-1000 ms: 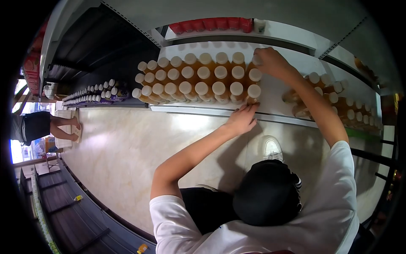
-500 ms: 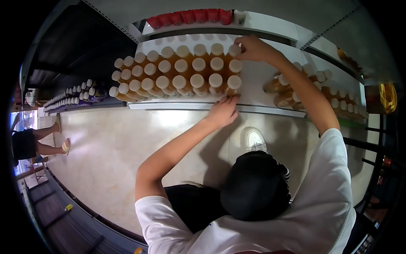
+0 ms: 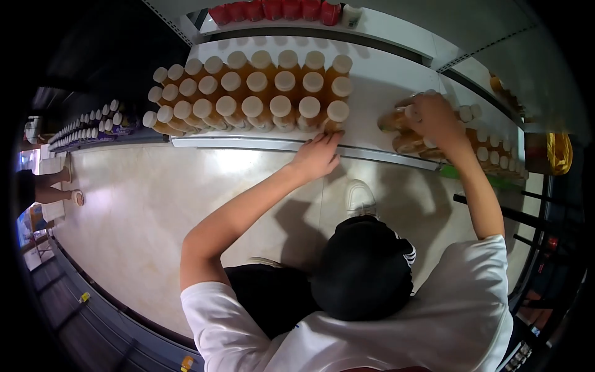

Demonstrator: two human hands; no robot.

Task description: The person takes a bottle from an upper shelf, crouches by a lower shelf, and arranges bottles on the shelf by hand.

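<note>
Three rows of upright amber bottles with white caps [image 3: 257, 81] stand on the white shelf [image 3: 365, 130]. My left hand [image 3: 316, 156] rests at the shelf's front edge, its fingertips against the front bottle at the right end [image 3: 336, 113], fingers somewhat apart. Farther right, my right hand [image 3: 434, 121] is over a group of amber bottles lying on their sides [image 3: 393, 120]. Its fingers are curled down around one of them, and the hand partly hides these bottles.
Red packages [image 3: 273, 8] line a shelf at the back. Purple bottles [image 3: 127, 124] stand on the dark shelf at left. A person's legs [image 3: 52, 187] show at far left. More amber bottles [image 3: 499, 158] are at right. A white shoe [image 3: 359, 197] is on the floor.
My right hand has left the back right-end bottle and moved right to the lying bottles. My left hand stays by the front bottle. The view has shifted, so the shelf appears farther left and higher.
</note>
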